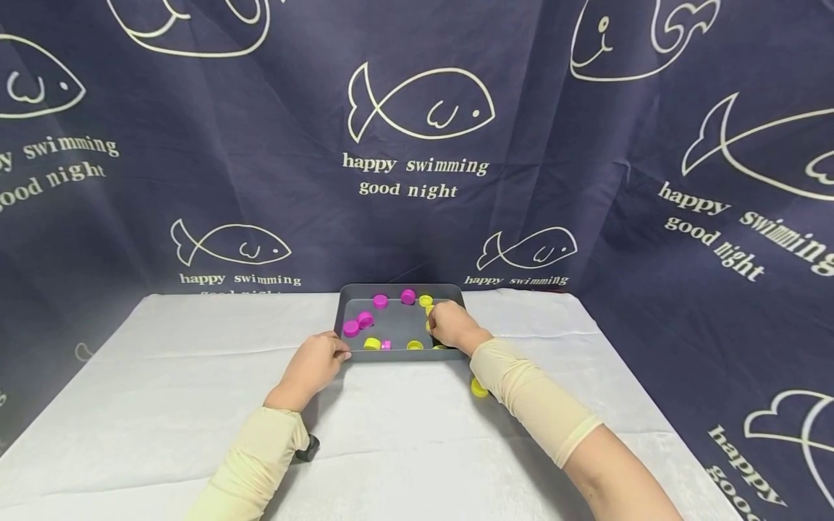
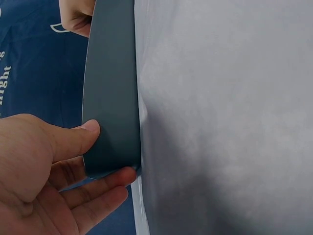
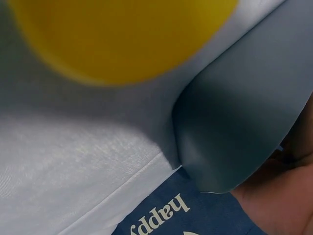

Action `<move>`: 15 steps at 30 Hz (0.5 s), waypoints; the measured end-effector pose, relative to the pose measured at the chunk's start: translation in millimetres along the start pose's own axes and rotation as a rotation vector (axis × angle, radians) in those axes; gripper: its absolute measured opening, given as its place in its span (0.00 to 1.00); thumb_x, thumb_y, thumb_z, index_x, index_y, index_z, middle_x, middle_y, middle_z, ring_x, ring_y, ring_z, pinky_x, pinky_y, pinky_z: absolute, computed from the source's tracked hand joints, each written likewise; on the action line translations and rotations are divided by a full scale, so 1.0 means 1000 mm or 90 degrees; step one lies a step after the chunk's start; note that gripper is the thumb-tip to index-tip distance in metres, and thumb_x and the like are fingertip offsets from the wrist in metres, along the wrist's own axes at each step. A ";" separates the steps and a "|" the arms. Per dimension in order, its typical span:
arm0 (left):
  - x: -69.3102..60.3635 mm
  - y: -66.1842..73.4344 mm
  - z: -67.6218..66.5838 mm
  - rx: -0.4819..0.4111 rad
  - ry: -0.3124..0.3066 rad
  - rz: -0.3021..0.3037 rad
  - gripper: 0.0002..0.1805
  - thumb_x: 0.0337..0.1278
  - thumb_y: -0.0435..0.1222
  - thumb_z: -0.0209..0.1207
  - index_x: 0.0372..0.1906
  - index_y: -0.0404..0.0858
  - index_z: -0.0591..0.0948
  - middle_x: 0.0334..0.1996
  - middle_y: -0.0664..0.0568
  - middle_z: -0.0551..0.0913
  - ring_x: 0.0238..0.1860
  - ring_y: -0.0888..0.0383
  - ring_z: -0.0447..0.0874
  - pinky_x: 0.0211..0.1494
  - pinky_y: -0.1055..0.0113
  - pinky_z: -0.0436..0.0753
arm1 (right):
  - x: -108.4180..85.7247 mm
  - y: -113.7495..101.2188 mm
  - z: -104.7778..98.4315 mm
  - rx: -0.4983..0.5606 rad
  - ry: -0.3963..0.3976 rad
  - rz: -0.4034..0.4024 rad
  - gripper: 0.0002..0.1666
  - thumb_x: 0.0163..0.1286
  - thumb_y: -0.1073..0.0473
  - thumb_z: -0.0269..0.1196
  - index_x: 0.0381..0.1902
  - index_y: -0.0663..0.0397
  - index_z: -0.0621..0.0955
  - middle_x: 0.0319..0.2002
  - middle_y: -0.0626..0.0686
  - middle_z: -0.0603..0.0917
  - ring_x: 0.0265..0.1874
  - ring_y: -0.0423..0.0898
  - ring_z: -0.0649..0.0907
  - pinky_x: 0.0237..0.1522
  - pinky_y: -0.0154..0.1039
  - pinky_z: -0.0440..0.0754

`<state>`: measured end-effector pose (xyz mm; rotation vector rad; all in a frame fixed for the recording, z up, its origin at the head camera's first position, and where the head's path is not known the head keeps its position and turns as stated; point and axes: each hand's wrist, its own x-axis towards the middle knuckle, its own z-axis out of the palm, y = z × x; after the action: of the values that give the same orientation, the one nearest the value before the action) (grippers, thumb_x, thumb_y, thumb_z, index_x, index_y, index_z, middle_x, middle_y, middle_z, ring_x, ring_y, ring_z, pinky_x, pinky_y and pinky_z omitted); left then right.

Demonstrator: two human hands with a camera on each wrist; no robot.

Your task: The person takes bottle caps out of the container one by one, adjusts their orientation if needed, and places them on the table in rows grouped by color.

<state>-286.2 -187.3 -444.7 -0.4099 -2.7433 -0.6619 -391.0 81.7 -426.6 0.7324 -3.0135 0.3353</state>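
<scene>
My left hand (image 1: 321,363) grips the near left corner of a dark grey tray (image 1: 397,356). In the left wrist view the thumb (image 2: 83,139) presses the tray's rim, and fingers bend round the corner. Over the tray's right side, my right hand (image 1: 454,323) reaches in with curled fingers and pinches a yellow bottle cap (image 1: 428,326), mostly covered by the fingers. Another yellow cap (image 1: 426,300) lies just behind that hand. The right wrist view shows the hand (image 3: 281,198) partly behind the tray wall (image 3: 234,117), its fingertips hidden.
Several magenta caps (image 1: 365,319) lie in the tray's left and back parts. Along its front wall are a yellow cap (image 1: 372,344), a small magenta piece (image 1: 386,345) and more yellow. One yellow cap (image 1: 478,388) sits outside on the white cloth (image 1: 404,441), under the right forearm.
</scene>
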 end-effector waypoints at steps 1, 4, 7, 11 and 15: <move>0.000 0.000 0.000 0.000 0.001 0.001 0.02 0.56 0.29 0.68 0.33 0.34 0.90 0.28 0.54 0.83 0.33 0.55 0.84 0.43 0.59 0.86 | 0.000 0.000 0.000 -0.001 0.001 -0.002 0.07 0.62 0.63 0.69 0.24 0.53 0.85 0.25 0.48 0.84 0.27 0.43 0.79 0.36 0.39 0.83; 0.000 0.000 -0.001 -0.002 0.003 0.006 0.02 0.55 0.29 0.68 0.33 0.34 0.90 0.28 0.54 0.83 0.33 0.55 0.84 0.43 0.59 0.86 | 0.000 0.000 0.000 -0.004 0.002 -0.004 0.07 0.62 0.63 0.69 0.24 0.53 0.86 0.26 0.48 0.84 0.27 0.43 0.80 0.37 0.39 0.84; 0.000 0.000 -0.001 -0.002 0.004 0.007 0.02 0.55 0.29 0.68 0.33 0.34 0.89 0.28 0.53 0.83 0.33 0.55 0.84 0.42 0.59 0.86 | 0.001 0.001 0.000 -0.005 0.001 -0.007 0.07 0.62 0.63 0.69 0.24 0.53 0.86 0.26 0.48 0.84 0.28 0.43 0.80 0.37 0.39 0.84; 0.000 -0.001 0.000 0.000 0.003 0.008 0.02 0.55 0.29 0.68 0.32 0.34 0.89 0.28 0.53 0.83 0.32 0.55 0.84 0.42 0.59 0.85 | 0.000 0.001 -0.003 0.005 -0.001 -0.008 0.07 0.63 0.63 0.68 0.25 0.54 0.86 0.26 0.48 0.85 0.27 0.43 0.80 0.36 0.39 0.83; 0.000 -0.001 0.001 0.003 0.002 0.008 0.02 0.56 0.29 0.67 0.32 0.34 0.89 0.27 0.53 0.83 0.33 0.55 0.84 0.42 0.59 0.86 | -0.001 0.000 -0.010 0.022 0.012 -0.007 0.06 0.63 0.64 0.67 0.26 0.55 0.87 0.27 0.48 0.86 0.28 0.44 0.81 0.38 0.41 0.84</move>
<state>-286.7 -187.8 -445.6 -0.4243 -2.7371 -0.6529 -390.7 84.6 -417.0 0.7445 -2.9914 0.3921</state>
